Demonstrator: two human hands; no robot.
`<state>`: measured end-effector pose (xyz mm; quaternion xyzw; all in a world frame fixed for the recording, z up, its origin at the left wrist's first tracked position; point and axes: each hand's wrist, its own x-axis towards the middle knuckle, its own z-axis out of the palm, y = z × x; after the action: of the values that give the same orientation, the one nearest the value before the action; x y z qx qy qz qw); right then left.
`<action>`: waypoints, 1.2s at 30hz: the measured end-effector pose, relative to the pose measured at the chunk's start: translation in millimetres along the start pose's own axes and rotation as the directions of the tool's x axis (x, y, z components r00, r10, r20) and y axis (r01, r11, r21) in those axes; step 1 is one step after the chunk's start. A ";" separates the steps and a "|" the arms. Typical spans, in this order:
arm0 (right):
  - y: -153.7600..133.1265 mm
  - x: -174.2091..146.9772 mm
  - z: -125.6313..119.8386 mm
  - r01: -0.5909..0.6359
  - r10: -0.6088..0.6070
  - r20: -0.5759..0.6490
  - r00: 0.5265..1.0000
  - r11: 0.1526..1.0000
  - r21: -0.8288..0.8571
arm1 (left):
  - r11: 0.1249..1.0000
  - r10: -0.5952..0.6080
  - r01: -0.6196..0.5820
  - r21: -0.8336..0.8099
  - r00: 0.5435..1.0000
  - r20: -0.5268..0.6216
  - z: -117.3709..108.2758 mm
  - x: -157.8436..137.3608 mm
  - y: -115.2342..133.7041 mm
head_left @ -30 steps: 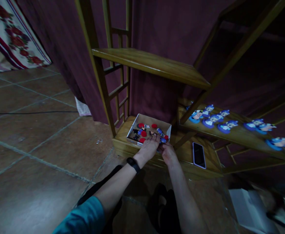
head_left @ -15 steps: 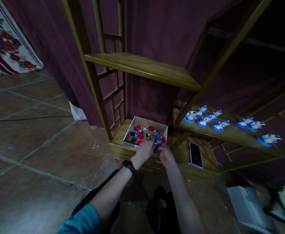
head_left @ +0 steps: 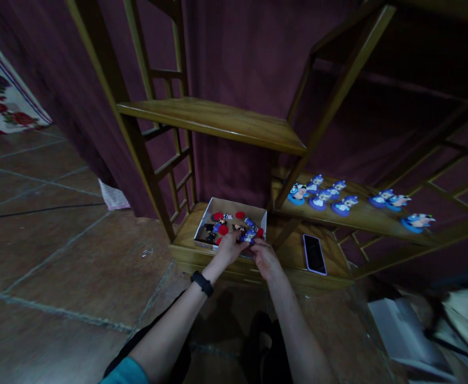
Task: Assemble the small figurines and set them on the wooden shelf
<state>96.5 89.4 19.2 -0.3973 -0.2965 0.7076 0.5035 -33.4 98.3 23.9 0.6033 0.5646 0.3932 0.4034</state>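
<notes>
An open cardboard box (head_left: 199, 230) sits on the low wooden shelf, with several small figurines on red or dark round bases lying in it. Over its front right corner, a blue-purple figurine (head_left: 249, 236) is between my two hands. My left hand (head_left: 231, 248) reaches in from the left, its fingers closed on the figurine's near side. From the right, my right hand (head_left: 265, 259) has its fingertips closed against the same figurine. Part of the figurine's base is hidden by my fingers.
Several blue figurines (head_left: 321, 199) stand on a higher shelf to the right. A phone (head_left: 314, 254) lies on the low shelf beside the box. Above the box runs a wooden shelf board (head_left: 214, 121). A white box (head_left: 408, 333) is on the floor at right.
The blue-purple figurine has come up slightly and shows more clearly between my hands. The whole scene has shifted a little left as my head turned.
</notes>
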 end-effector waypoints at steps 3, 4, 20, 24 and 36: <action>-2.0 -2.1 2.6 0.018 -0.018 0.069 0.997 1.000 -0.003 | 0.950 -0.100 0.105 -0.294 0.995 0.030 -2.9 0.2 2.3; -2.8 -2.8 3.7 0.020 -0.019 0.091 0.996 1.000 -0.005 | 0.913 -0.136 0.143 -0.382 0.990 0.044 -5.5 0.0 3.3; -6.4 -13.0 1.7 0.091 -0.097 -0.172 0.980 0.995 -0.038 | 0.418 -0.479 0.371 -0.829 0.866 0.146 -50.8 -10.1 -5.7; 3.1 -14.1 6.2 0.058 -0.062 -0.104 0.993 0.997 -0.044 | 0.411 -0.484 0.414 -0.813 0.854 0.190 -31.1 -18.2 -0.4; 9.3 -9.3 9.9 0.106 -0.107 -0.042 0.993 0.994 -0.005 | 0.429 -0.471 0.465 -0.775 0.847 0.247 -15.5 -23.3 4.3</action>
<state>85.2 77.5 19.0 -0.3965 -0.3077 0.6708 0.5461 -47.6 75.5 33.1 0.1676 0.4659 0.4810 0.7235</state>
